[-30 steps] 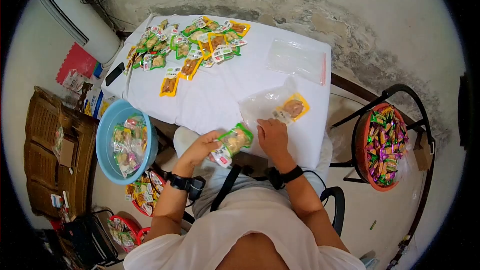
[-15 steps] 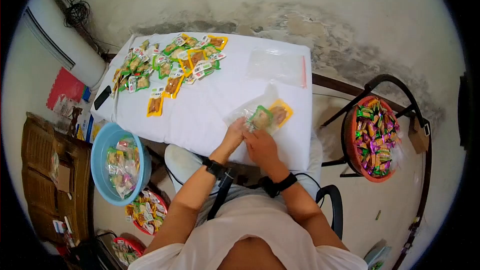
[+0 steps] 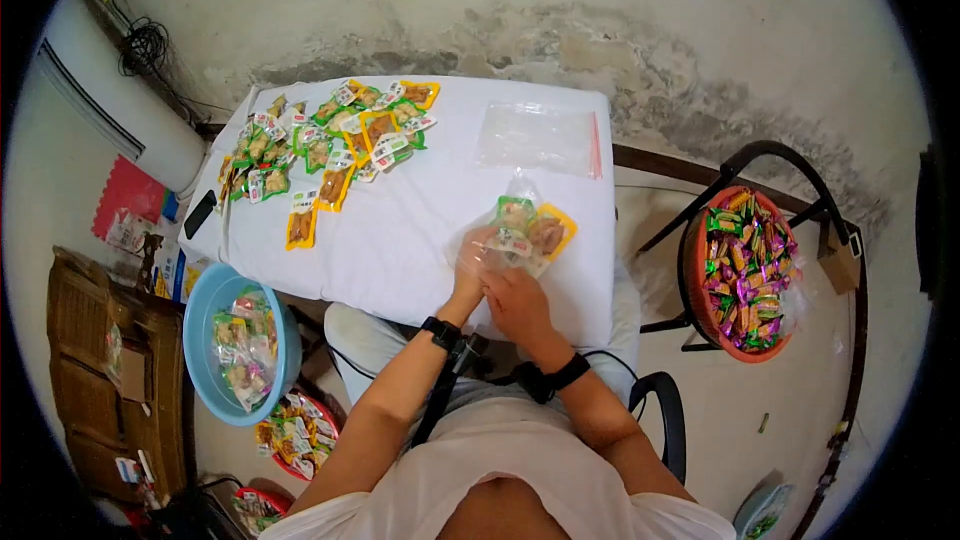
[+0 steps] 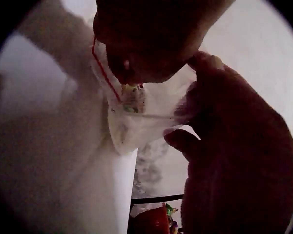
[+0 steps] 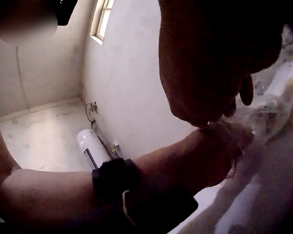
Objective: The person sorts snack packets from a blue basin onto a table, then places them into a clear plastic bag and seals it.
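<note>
A clear zip bag lies near the front right of the white-covered table. My left hand reaches inside its mouth, holding a green-edged snack packet by the label end. Beside that packet, a yellow-edged snack packet with brown food lies in the bag. My right hand pinches the mouth edge. In the left wrist view the bag's red zip strip shows beside my left hand, whose fingertips are partly hidden. The right wrist view has the bag film around my left fingers.
Loose snack packets are heaped at the table's left. A flat clear bag lies at the back right, and a phone at the left edge. A blue basin holds filled bags; an orange basket of wrapped sweets stands right.
My left hand has carried the green-edged packet from the table's front edge into the bag, now deeper than half a second ago. My right hand has stayed at the bag's mouth.
</note>
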Motion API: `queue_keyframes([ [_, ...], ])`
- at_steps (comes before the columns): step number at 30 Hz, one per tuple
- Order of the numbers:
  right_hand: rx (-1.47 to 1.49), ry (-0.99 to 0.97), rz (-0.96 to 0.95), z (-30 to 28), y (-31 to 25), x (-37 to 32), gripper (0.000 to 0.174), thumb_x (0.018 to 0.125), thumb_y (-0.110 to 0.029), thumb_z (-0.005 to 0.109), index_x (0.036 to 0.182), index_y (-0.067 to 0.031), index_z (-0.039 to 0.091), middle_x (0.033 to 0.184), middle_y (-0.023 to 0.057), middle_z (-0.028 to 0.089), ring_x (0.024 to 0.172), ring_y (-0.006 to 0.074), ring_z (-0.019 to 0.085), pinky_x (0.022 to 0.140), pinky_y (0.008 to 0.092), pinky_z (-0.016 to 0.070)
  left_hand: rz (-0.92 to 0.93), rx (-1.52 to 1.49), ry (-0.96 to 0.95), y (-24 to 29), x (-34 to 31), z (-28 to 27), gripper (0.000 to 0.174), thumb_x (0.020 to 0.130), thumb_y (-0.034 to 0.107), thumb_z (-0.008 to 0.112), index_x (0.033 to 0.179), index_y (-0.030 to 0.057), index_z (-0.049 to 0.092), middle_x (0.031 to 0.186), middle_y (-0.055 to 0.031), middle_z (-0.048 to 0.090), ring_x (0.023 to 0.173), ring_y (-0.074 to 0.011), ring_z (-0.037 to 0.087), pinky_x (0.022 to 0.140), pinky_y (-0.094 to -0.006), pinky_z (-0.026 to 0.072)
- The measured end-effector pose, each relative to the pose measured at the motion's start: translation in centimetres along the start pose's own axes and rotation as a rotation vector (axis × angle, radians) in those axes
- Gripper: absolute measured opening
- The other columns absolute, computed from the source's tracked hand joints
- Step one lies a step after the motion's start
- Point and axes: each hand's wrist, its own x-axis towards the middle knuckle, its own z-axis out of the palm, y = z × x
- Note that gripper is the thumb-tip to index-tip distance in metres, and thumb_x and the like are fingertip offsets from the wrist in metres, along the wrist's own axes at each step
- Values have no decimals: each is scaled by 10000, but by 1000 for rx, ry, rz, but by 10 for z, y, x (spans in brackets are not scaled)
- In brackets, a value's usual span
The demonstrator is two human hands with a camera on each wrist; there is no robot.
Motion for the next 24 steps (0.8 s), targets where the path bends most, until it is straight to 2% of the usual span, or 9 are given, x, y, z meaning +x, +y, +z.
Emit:
queue_keyframes([
  [1,11,23,0,1,0,0,204,775,-95,587,976,-65,601,805,117,541,773,319,526,670,414,444,242,341,107,0,1,-1,401,786,51,553,1185,34,517,1221,-221,484,1084,-325,505,906,-372,427],
  [5,-40,-25,29,0,1,0,217,775,-102,591,990,-74,598,802,113,539,773,317,522,670,413,440,265,351,284,11,3,9,346,753,63,558,1098,35,570,1193,-218,491,1063,-376,475,914,-414,396],
  [7,-36,-9,58,-2,1,0,247,770,-101,591,1016,-76,591,821,110,546,784,314,521,680,408,437,388,364,-3,58,3,4,318,744,86,561,1058,44,584,1163,-192,511,1004,-357,502,825,-402,436],
  [8,-36,-9,57,-2,2,0,247,770,-101,591,1016,-76,591,821,110,546,784,314,521,680,408,437,388,364,-3,50,2,3,318,744,86,561,1058,44,584,1163,-192,511,1004,-357,502,825,-402,436],
  [10,-20,17,0,0,3,-2,274,762,-94,593,1035,-76,585,837,108,552,792,311,522,689,405,434,636,786,-55,26,-2,1,286,734,127,565,1009,58,600,1146,-172,521,980,-324,514,747,-376,463],
  [13,-43,-28,30,0,2,-5,298,747,-78,596,1045,-79,581,861,108,553,795,309,524,700,402,433,467,874,-140,27,4,0,282,729,156,561,993,75,616,1141,-131,538,956,-292,535,692,-344,481],
  [17,-39,-11,19,-3,2,-3,307,739,-64,595,1045,-79,579,854,110,547,795,307,525,691,406,432,440,977,-245,18,9,-5,306,735,157,559,1023,74,620,1188,-109,538,929,-276,558,695,-329,494],
  [19,-48,-22,8,0,5,-6,306,735,-58,593,1040,-77,577,825,108,533,784,303,521,677,405,430,569,806,-212,0,10,-11,343,750,150,546,1079,71,604,1274,-112,502,987,-277,569,750,-330,501],
  [24,-15,8,5,3,4,-9,287,740,-61,590,1027,-73,576,786,105,513,767,300,514,663,401,429,540,727,-153,8,7,-14,408,784,143,520,1184,62,538,1353,-146,424,1122,-287,519,852,-331,472],
])
